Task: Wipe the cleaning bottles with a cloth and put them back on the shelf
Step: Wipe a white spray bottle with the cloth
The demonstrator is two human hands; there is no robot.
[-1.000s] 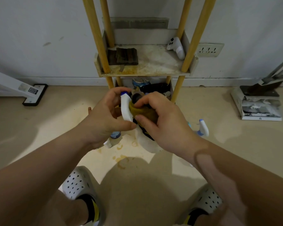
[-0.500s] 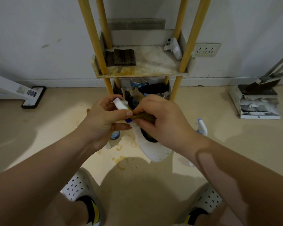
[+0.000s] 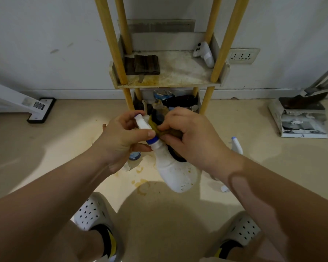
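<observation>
Pale floor [image 3: 64, 148] right across the frame, stained yellow in the middle. Top centre, against the wall, the shelf [image 3: 169, 85]: yellow posts, a grubby grey tray, a white controller [image 3: 204, 52] in its back right corner. And dead centre, in front of the lower tier, there's the white spray bottle [image 3: 175, 173], up off the floor, its speckled base tipped toward the lower right. The left hand [image 3: 121, 140] has its fingers curled round the spray head, thumb just above the blue collar. The right hand [image 3: 193, 138], fingers bent, pinches an olive cloth [image 3: 155, 127] against that head. Smaller, at right, a second spray bottle [image 3: 237, 146] sits on the floor, partly behind the right forearm.
</observation>
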